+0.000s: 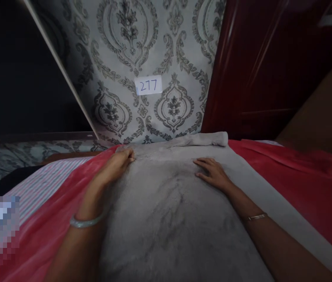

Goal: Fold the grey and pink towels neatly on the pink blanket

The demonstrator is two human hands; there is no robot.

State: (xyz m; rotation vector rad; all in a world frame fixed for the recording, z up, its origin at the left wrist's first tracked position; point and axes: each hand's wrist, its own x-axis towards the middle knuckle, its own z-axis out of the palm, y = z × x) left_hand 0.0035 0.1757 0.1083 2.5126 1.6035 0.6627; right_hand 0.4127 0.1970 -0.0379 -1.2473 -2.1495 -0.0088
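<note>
Resting open on the grey blanket (180,223), the right hand (212,173) seems to steady it flat; the left hand (121,161) curls at its far left edge, whether pinching cannot be told. The blanket lies over a red cover (295,190). A card (148,85) on the wallpaper (173,103) reads "277".

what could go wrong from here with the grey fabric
The left hand has curled fingers at the left side of the grey fabric, while the right hand lies spread on it; an uneven tug could skew it. The rolled-looking far edge looks uneven and might bunch up. The thin bracelet on the right wrist could perhaps snag the fabric.
</note>
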